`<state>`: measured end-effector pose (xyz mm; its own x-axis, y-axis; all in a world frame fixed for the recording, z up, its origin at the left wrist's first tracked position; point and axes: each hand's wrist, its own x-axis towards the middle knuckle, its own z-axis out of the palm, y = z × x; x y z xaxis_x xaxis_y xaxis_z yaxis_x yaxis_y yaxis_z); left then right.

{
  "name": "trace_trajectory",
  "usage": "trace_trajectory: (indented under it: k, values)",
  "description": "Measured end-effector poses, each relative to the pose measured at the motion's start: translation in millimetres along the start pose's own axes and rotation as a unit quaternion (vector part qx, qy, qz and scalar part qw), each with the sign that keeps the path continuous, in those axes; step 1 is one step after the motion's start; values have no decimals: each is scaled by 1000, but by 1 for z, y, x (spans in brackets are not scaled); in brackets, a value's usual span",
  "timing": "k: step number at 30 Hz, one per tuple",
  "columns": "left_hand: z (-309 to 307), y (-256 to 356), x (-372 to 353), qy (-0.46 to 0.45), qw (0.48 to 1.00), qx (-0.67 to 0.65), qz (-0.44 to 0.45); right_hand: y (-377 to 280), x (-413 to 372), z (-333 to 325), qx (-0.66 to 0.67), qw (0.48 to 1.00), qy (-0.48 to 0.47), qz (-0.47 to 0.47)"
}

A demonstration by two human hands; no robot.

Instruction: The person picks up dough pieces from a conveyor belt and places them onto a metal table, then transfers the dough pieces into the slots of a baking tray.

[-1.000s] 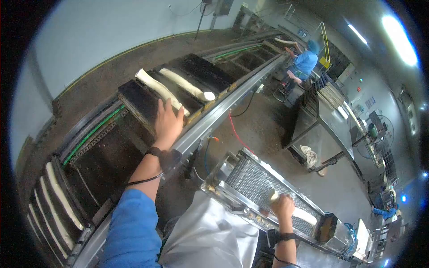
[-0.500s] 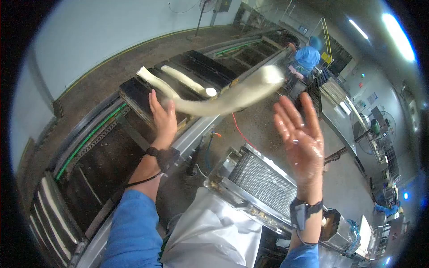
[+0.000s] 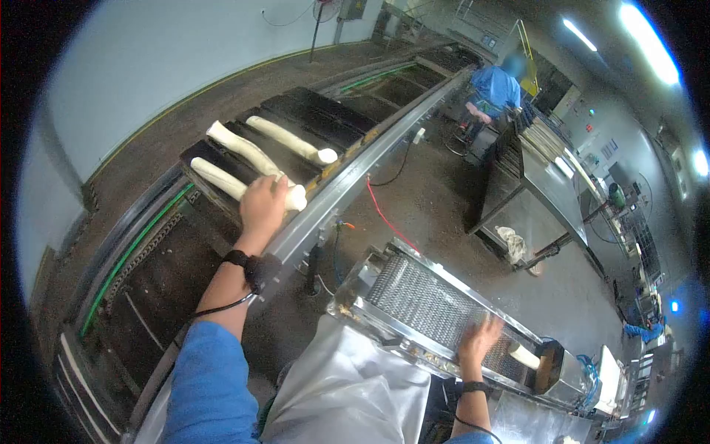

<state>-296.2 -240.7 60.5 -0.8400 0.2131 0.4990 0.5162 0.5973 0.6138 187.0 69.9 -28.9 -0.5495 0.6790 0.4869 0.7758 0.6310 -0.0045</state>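
My left hand rests on the near ends of pale dough-like rolls lying in dark grooved trays. Its fingers touch the middle roll and the nearest roll, whose near end it hides. A third roll lies farther along, untouched. My right hand is over the metal mesh belt, fingers apart and holding nothing. Beyond it, another pale roll lies on the belt near a metal outlet box.
The tray conveyor's metal rail runs diagonally away. A metal table with stacked long items stands at the right. Near its far end is a person in blue. A red hose hangs beside the rail.
The roll that was blurred in the air between my hands now lies in the trays, where three rolls show. My right hand has dropped to the mesh belt. My left hand has lowered onto the rolls.
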Motion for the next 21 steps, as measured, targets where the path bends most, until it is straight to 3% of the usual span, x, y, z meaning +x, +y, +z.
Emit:
trace_trajectory:
  k: [1,3,7,21]
  values:
    - [-1,6,0,-3,1000,-2,3,10,-1,-6,-6,995,16,96]
    - [-5,17,-2,-26,999,37,-16,33,-13,-9,-82,990,19,117]
    - [-10,34,-3,-84,990,95,-55,56,-26,-15,-20,973,-59,222]
    - [-13,17,-7,-81,994,57,-41,51,-9,-15,-42,971,-101,210]
